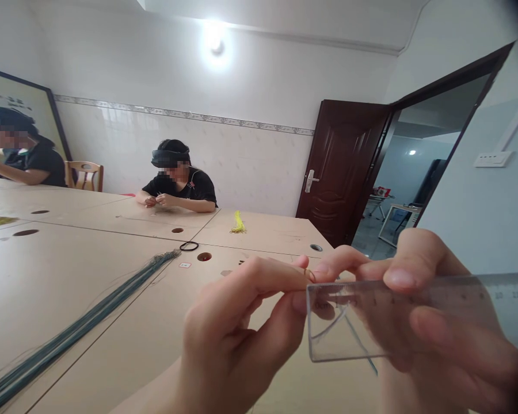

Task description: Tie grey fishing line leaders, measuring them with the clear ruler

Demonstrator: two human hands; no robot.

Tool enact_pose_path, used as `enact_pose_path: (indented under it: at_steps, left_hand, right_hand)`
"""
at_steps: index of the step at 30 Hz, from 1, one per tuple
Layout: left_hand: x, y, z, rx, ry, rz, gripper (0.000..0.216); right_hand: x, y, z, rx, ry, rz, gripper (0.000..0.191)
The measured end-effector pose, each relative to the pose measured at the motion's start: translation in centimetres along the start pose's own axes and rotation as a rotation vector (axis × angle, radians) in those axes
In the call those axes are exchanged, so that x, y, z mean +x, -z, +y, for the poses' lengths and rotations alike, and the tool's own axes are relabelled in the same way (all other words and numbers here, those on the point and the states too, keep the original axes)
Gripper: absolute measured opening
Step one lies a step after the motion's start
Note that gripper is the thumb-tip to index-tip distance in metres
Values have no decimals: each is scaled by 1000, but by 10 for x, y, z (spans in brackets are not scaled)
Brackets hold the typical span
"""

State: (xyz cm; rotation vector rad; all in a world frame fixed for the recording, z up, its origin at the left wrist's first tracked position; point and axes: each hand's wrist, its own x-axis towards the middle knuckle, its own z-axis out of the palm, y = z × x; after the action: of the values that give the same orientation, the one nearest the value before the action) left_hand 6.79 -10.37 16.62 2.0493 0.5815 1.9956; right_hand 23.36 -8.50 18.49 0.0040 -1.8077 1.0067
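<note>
My left hand [237, 328] pinches a small thin loop of cord [309, 275] between thumb and forefinger. My right hand [427, 305] grips a clear plastic ruler [397, 316], and its forefinger reaches over to touch the loop. A thin strand [358, 339] shows through the ruler and hangs below it. On the table to my left lies a long bundle of blue-green threads [82, 322], its tied end pointing away from me. A black elastic band [189, 246] and a small yellow thread tassel [238, 223] lie farther off.
Several pale wooden tables [259, 233] with round holes are pushed together. A small label [185, 265] lies near one hole. Across the table a person [176, 178] works with both hands, and another person [21, 155] sits at the far left. A brown door [341, 169] stands open on the right.
</note>
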Motion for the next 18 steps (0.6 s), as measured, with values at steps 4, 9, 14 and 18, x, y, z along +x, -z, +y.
enact_pose_path:
  at_steps: [4,9,14,18]
  left_hand:
    - [2,0,-1,75,31,40,14]
    - [8,7,-3,168,83,199,17]
    - [9,9,3,169,71,252,15]
    - [7,10,9,230,31,222,16]
  right_hand:
    - [3,4,1,83,-6,87,20]
    - [19,36,20,-179,-320,401,49]
    - [23,69,60,-523,-895,340,29]
    - [22,73,93,-745,-1141,268,23]
